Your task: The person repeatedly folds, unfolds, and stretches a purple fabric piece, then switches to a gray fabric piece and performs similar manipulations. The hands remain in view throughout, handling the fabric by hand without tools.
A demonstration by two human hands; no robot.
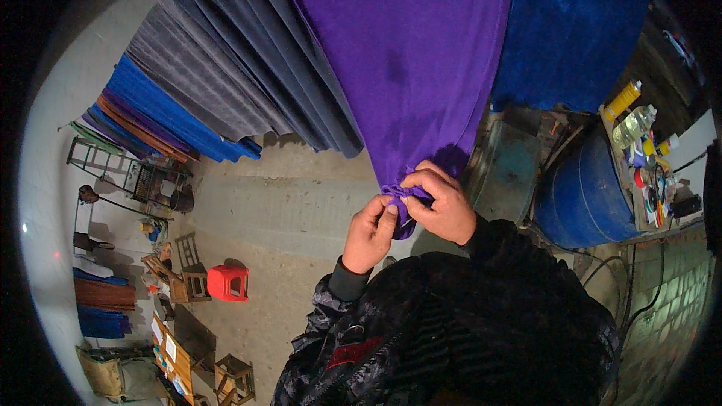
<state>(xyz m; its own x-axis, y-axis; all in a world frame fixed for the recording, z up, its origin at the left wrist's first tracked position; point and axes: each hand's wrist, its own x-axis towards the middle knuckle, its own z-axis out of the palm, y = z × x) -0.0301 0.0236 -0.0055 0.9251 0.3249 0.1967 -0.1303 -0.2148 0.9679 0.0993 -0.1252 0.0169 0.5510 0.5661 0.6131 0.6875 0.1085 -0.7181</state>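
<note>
A long sheet of purple cloth [421,53] hangs down in front of me and narrows to a gathered, bunched end between my hands. My left hand [370,231] pinches the left side of that bunch, thumb and fingers pressed together. From the right, my right hand [440,203] grips the same gathered end, its fingers curled over the folds. The bunch looks twisted or knotted, but the fingers partly hide it. A short tail of purple cloth dangles below the hands.
Grey cloths [226,45] hang to the left, a blue cloth [571,30] to the right. A blue barrel [583,195] stands right, beside a shelf with bottles [633,126]. On the floor at left are a red plastic stool [228,283] and a wooden stool [234,377].
</note>
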